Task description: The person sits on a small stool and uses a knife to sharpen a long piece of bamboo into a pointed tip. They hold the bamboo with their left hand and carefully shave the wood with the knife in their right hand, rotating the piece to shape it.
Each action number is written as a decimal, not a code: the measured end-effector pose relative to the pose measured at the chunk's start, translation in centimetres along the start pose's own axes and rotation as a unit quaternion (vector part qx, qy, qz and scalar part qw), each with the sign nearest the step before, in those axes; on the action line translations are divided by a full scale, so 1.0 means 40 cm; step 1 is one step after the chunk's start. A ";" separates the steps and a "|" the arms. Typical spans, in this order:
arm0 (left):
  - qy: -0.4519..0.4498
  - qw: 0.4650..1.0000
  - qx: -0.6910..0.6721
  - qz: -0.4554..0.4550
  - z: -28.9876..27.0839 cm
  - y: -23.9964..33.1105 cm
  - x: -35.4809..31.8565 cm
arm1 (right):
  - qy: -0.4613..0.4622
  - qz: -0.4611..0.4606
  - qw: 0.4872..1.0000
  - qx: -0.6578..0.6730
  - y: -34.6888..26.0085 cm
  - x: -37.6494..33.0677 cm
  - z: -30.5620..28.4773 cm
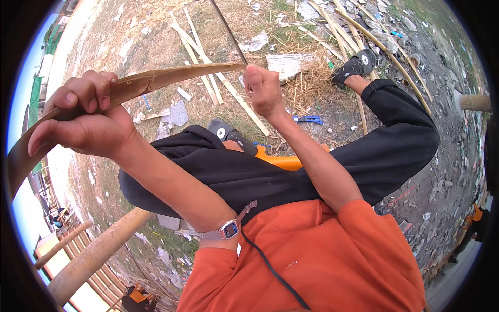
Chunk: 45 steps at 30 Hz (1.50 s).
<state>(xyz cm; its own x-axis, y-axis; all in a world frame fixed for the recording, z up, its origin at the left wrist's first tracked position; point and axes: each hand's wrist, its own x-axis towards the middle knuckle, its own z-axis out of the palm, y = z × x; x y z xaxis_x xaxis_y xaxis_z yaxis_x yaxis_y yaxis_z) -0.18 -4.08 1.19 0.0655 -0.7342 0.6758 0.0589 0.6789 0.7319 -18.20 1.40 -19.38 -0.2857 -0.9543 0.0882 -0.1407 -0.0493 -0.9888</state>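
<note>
My left hand (86,114) is closed around a wide, curved bamboo strip (150,83), fingers over its upper side and thumb beneath. The strip runs off past the left rim and narrows toward my right hand (264,91). That hand is a closed fist around the lower end of a long, thin, dark blade-like tool (227,28), which slants up and away to the left. The strip's tip meets the tool just above the fist. The tool's handle is hidden in my fingers, and I cannot tell whether its edge cuts into the bamboo.
Split bamboo strips (234,93) lie on the littered ground ahead, with more strips (343,31) at far right. A blue utility knife (308,119) lies beyond my lap. Part of an orange plastic seat (283,160) shows between my legs. Thick bamboo poles (99,255) stand at left.
</note>
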 end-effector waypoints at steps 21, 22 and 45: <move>-0.010 0.999 -0.001 -0.039 0.003 -0.015 0.209 | -0.040 0.271 0.938 -0.213 0.007 0.073 -0.155; -0.002 1.000 0.004 -0.028 0.018 -0.021 0.203 | -0.002 0.222 0.959 -0.174 -0.053 0.078 -0.152; -0.079 0.994 -0.061 -0.049 -0.029 -0.057 0.239 | -0.019 0.219 0.966 -0.135 0.180 0.064 0.002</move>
<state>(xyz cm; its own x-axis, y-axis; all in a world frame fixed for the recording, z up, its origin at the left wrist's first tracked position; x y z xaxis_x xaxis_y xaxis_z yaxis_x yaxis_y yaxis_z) 1.47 -12.64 5.88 -0.1028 -0.7827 0.6139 0.1787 0.5926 0.7854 -19.86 -1.44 -26.29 -0.3392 -0.8766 -0.3414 -0.2577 0.4356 -0.8625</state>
